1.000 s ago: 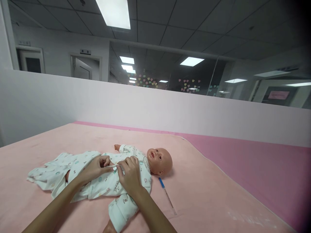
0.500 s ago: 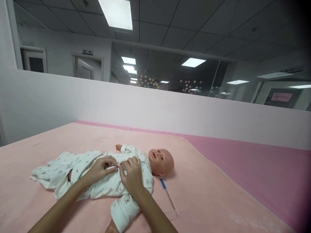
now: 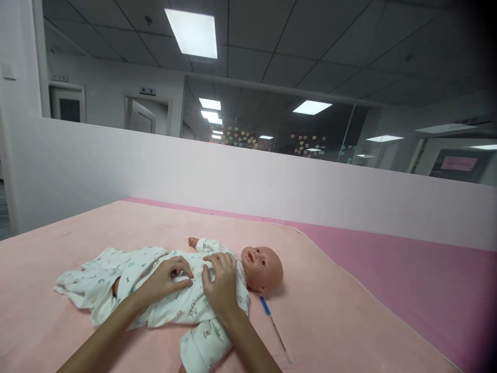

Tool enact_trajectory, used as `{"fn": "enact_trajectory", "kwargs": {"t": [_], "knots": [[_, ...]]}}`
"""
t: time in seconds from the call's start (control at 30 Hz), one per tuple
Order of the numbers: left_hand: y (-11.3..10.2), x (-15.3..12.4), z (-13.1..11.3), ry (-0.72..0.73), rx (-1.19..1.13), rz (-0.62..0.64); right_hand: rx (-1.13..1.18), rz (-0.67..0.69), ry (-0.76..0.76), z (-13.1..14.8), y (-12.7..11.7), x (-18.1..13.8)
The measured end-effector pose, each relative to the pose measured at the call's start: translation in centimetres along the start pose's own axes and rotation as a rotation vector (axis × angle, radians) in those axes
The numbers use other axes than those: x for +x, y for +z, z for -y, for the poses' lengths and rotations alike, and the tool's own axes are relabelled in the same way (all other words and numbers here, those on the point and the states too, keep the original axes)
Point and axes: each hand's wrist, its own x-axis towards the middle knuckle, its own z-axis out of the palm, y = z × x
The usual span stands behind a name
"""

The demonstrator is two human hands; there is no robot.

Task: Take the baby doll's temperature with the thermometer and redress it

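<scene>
A baby doll (image 3: 262, 269) lies on its back, its head toward the right, dressed in a white printed outfit (image 3: 166, 314). Over the belly rests my left hand (image 3: 169, 280), thumb and index finger apart with nothing between them. My right hand (image 3: 222, 282) is on the doll's chest, fingers bent and spread from the thumb, holding nothing. Both hands touch or hover just over the cloth; the exact contact is hard to tell. Part of the chest is hidden under my right hand. One doll arm stretches to the far side, and the near sleeve is partly covered by my right forearm.
A thin clear stick with a blue end (image 3: 276, 329), like a thermometer, lies beside the doll's head. Underneath spreads a peach sheet (image 3: 349, 321) over a pink surface (image 3: 419, 274). A low white wall (image 3: 240, 173) with glass above it stands behind.
My hands have moved apart: the fingertips that met at the front of the outfit are now separated. The whole view has shifted slightly, with the doll appearing a little lower and further right.
</scene>
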Motion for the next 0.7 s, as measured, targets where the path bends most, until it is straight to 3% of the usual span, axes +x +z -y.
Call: {"fn": "enact_trajectory", "kwargs": {"t": [0.1, 0.2, 0.33, 0.43, 0.5, 0.7], "knots": [[0.0, -0.1, -0.3, -0.032, 0.019, -0.001, -0.041, -0.118, 0.060, -1.0, -2.6, 2.2], [0.0, -0.1, -0.4, -0.058, 0.031, -0.008, -0.187, -0.190, 0.089, -3.9, -5.4, 3.3], [0.0, 0.0, -0.3, -0.072, 0.035, -0.016, -0.474, -0.073, 0.030, -8.4, -7.7, 2.1], [0.1, 0.0, -0.1, -0.074, 0.038, -0.019, -0.462, 0.018, 0.021, -10.5, -8.2, 0.5], [0.1, 0.0, 0.0, -0.075, 0.046, -0.023, -0.426, 0.004, 0.041, -11.4, -7.9, -0.4], [0.1, -0.1, 0.0, -0.084, 0.062, -0.024, -0.280, -0.057, 0.303, -12.9, -6.8, -1.7]]}}
